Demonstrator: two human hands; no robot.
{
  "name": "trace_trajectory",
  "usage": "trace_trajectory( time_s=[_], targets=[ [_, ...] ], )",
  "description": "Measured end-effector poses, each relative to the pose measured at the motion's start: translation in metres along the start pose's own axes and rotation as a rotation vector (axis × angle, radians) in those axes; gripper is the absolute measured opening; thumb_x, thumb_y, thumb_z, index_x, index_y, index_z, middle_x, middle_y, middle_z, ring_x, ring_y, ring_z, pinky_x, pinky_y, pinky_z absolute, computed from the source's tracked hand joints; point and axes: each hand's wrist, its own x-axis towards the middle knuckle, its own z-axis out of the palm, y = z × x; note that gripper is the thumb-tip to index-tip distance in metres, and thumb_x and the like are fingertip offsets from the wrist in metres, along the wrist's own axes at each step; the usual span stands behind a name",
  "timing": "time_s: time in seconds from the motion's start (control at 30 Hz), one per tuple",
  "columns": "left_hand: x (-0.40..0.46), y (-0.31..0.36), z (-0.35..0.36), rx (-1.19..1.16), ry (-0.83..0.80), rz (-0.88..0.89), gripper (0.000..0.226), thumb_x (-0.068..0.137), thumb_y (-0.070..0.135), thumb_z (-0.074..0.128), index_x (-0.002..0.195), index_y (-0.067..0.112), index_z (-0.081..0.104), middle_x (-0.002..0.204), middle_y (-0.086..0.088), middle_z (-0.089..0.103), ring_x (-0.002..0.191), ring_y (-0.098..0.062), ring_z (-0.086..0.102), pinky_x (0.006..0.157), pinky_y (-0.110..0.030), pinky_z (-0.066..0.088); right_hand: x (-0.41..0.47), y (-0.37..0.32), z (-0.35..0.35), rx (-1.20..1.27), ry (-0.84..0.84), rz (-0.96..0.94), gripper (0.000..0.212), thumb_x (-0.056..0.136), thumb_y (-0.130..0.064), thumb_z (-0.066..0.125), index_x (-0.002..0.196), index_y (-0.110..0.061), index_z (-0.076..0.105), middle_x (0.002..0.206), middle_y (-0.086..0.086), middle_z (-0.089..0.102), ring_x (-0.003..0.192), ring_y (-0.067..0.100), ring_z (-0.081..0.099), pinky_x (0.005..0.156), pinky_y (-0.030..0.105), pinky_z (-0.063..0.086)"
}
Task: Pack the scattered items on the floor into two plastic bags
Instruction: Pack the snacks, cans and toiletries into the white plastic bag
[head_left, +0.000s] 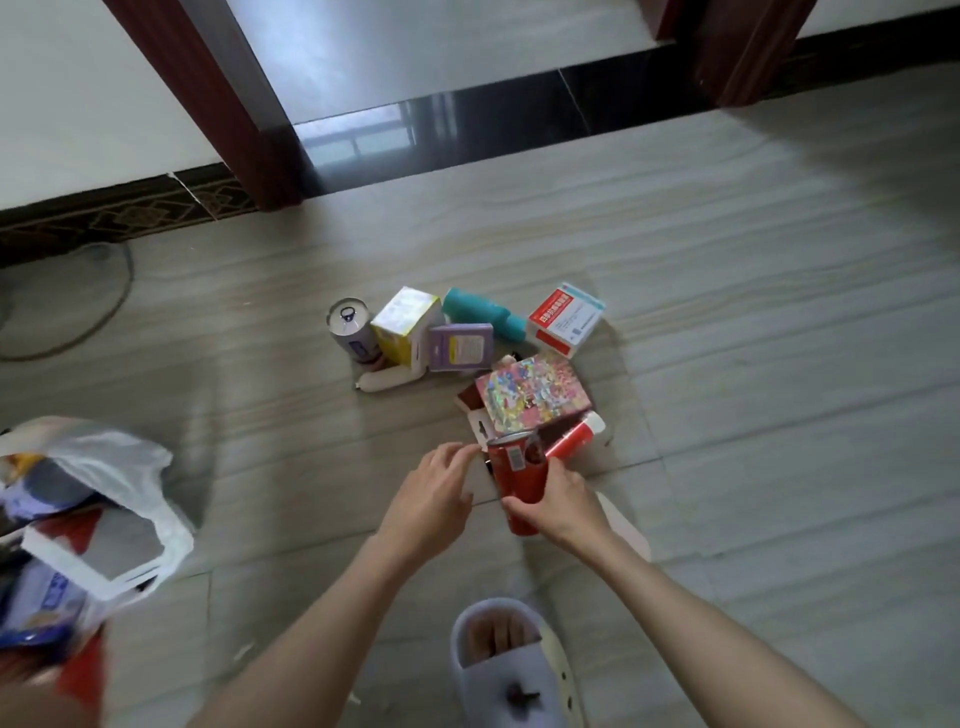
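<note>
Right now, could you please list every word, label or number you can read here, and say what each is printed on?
None reads clearly.
Red-and-white box: large white characters on a red band, too blurred.
Purple box: yellow label, too small.
Red can, held by right hand: white label, illegible.

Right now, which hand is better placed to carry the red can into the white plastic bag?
The right hand: it already grips the red can. The left hand is open beside the can and holds nothing, although the white plastic bag lies on its side.
</note>
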Motion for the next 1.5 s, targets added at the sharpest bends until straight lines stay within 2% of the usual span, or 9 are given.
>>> trace_trajectory(
  time_s=[0.17, 0.33, 0.47, 0.6, 0.8, 0.93, 1.13, 1.37, 1.5],
  targets=[
    [-0.009, -0.001, 0.011, 0.001, 0.091, 0.017, 0.058, 0.081, 0.007, 0.055, 0.135, 0.012, 0.038, 0.136, -0.009, 0.043, 0.123, -0.027, 0.042, 0.098, -0.037, 0.04, -0.01, 0.021, -0.013, 0.085, 0.098, 0.006, 0.067, 0.066, -0.046, 0.073, 0.12, -0.016, 0.047, 0.119, 0.008, 0.059, 0.111, 0.027, 0.054, 0.091, 0.034, 0.044],
    [-0.001, 0.032, 0.045, 0.104, 0.084, 0.187, 0.056, 0.063, 0.004, 0.07, 0.117, 0.007, 0.055, 0.118, -0.015, 0.058, 0.107, -0.035, 0.058, 0.08, -0.038, 0.051, -0.034, 0.059, -0.049, 0.468, 0.289, 0.114, 0.042, 0.074, -0.036, 0.072, 0.108, -0.021, 0.053, 0.104, 0.003, 0.063, 0.099, 0.023, 0.061, 0.086, 0.035, 0.049],
    [0.019, 0.079, 0.078, 0.215, -0.092, 0.385, 0.063, 0.087, 0.004, 0.047, 0.144, 0.015, 0.022, 0.155, -0.01, 0.013, 0.142, -0.027, 0.012, 0.111, -0.04, 0.021, -0.042, 0.088, -0.073, 0.565, 0.39, 0.148, 0.047, 0.076, -0.033, 0.07, 0.116, -0.02, 0.05, 0.109, 0.004, 0.061, 0.099, 0.021, 0.06, 0.088, 0.038, 0.05],
    [0.042, 0.099, 0.101, 0.478, -0.298, 0.512, 0.073, 0.091, 0.011, 0.046, 0.147, 0.023, 0.001, 0.156, -0.005, -0.009, 0.143, -0.027, -0.01, 0.115, -0.047, -0.002, -0.037, 0.102, -0.081, 0.506, 0.402, 0.154, 0.052, 0.075, -0.034, 0.071, 0.12, -0.018, 0.049, 0.112, 0.005, 0.059, 0.098, 0.019, 0.058, 0.081, 0.03, 0.047],
    [0.045, 0.089, 0.105, 0.468, -0.257, 0.557, 0.062, 0.086, 0.013, 0.058, 0.139, 0.012, 0.027, 0.142, -0.016, 0.032, 0.131, -0.033, 0.032, 0.109, -0.045, 0.028, -0.021, 0.09, -0.08, 0.427, 0.349, 0.11, 0.06, 0.069, -0.046, 0.071, 0.119, -0.021, 0.05, 0.111, 0.003, 0.059, 0.097, 0.018, 0.06, 0.084, 0.039, 0.054],
    [0.035, 0.073, 0.075, 0.35, -0.282, 0.47, 0.057, 0.084, 0.018, 0.057, 0.135, 0.011, 0.032, 0.132, -0.014, 0.04, 0.117, -0.029, 0.045, 0.097, -0.037, 0.04, -0.019, 0.061, -0.086, 0.35, 0.337, 0.056, 0.067, 0.059, -0.056, 0.064, 0.115, -0.022, 0.052, 0.107, 0.002, 0.059, 0.096, 0.017, 0.059, 0.084, 0.04, 0.053],
    [0.012, 0.02, -0.048, 0.316, -0.268, 0.234, 0.062, 0.076, 0.022, 0.065, 0.132, 0.018, 0.04, 0.13, -0.009, 0.041, 0.113, -0.027, 0.048, 0.087, -0.037, 0.048, -0.042, -0.018, -0.101, 0.293, 0.341, -0.099, 0.057, 0.073, -0.039, 0.071, 0.121, -0.015, 0.05, 0.109, 0.005, 0.059, 0.099, 0.021, 0.057, 0.085, 0.035, 0.049],
    [-0.067, -0.046, -0.215, 0.189, 0.0, -0.215, 0.044, 0.079, 0.027, 0.066, 0.119, 0.014, 0.055, 0.122, -0.013, 0.051, 0.109, -0.029, 0.052, 0.087, -0.03, 0.043, -0.077, -0.17, -0.096, 0.228, 0.224, -0.373, 0.052, 0.078, -0.042, 0.066, 0.121, -0.015, 0.051, 0.105, 0.003, 0.063, 0.092, 0.021, 0.061, 0.082, 0.038, 0.052],
    [-0.151, -0.118, -0.248, -0.011, 0.212, -0.39, 0.05, 0.076, 0.03, 0.069, 0.122, 0.02, 0.053, 0.121, -0.011, 0.044, 0.106, -0.027, 0.05, 0.091, -0.028, 0.04, -0.097, -0.256, -0.059, 0.209, 0.071, -0.45, 0.048, 0.08, -0.043, 0.063, 0.116, -0.013, 0.054, 0.1, 0.005, 0.063, 0.087, 0.022, 0.062, 0.075, 0.032, 0.051]
  ],
)
